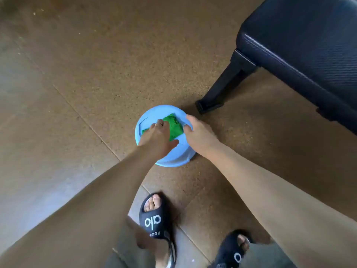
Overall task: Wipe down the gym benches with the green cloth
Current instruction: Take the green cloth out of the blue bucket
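The green terry cloth (172,127) lies in a round light-blue plastic bucket (170,161) on the speckled cork-brown floor (77,74), the left hand (158,136) pressing onto it, the right hand (197,132) gripping the rim. Tipping the light bucket could spill near the dark ribbed padded bench (309,45).

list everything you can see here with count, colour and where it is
green cloth: 1, bright green, in the mouth of the bucket under both hands
bucket: 1, light blue, on the floor by the bench leg
bench: 1, black padded top and black leg, upper right
floor: 1, brown speckled mat tiles, throughout
slides: 2, black with white lettering, bottom centre, on the person's feet
left hand: 1, holds the cloth, ring on a finger
right hand: 1, at the cloth's right edge
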